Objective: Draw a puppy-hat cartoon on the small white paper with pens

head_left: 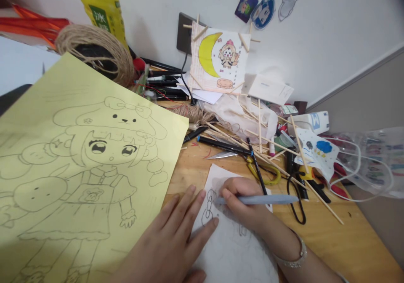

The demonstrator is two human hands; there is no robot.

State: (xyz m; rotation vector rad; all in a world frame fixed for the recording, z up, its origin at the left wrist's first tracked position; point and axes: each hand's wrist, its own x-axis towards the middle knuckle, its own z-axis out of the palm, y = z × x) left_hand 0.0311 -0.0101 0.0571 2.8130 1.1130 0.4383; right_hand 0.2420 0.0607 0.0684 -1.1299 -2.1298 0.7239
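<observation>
My right hand (pixel 241 196) is closed around a grey-blue pen (pixel 268 199), its tip low over a white sheet of paper (pixel 233 262). Dark outlines, among them a small bow-like shape, show on the upper left of that sheet, with fainter lines further down. My left hand (pixel 176 232) lies flat with fingers spread, holding down the sheet's left edge. To the left, a large yellow sheet (pixel 145 215) carries a line drawing of a big-eyed doll-like figure in a dog-shaped hat. The pen's tip is partly hidden by my fingers.
Scissors (pixel 265 171), a black marker (pixel 224 145) and thin wooden sticks (pixel 277 161) clutter the table behind the paper. A coil of twine (pixel 123 64) and a yellow bottle (pixel 102 5) stand at back left. A stick-framed moon drawing (pixel 210 55) leans against the wall.
</observation>
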